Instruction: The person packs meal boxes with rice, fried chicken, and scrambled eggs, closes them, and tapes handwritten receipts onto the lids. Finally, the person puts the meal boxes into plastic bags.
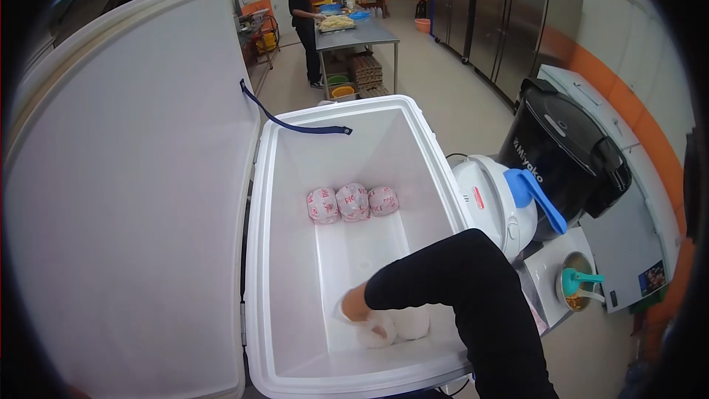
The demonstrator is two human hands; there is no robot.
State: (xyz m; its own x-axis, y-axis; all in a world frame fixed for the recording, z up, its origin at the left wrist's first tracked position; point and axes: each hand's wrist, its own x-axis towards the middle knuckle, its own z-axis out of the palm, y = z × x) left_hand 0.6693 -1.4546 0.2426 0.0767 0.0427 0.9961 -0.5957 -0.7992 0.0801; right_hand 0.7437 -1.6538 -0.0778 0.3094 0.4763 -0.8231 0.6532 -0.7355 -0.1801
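My right hand (pixel 357 304), below a black sleeve, reaches down into a deep white cooler box (pixel 284 251). It is at a whitish round bundle (pixel 375 331) on the box floor. Blur and pale wrapping hide its fingers, so its grip is unclear. Another whitish bundle (pixel 412 322) lies just right of it. Against the far inner wall, three round bundles in red-printed paper (pixel 353 202) sit side by side. My left hand does not show clearly; only a dim reddish patch appears at the bottom left edge.
The raised cooler lid (pixel 133 199) stands at left, with a blue strap (pixel 310 129). At right are a white appliance (pixel 491 203), a black Miyako cooker (pixel 550 151) and a metal bowl (pixel 572 281). A person (pixel 304 26) stands at a far table (pixel 369 34).
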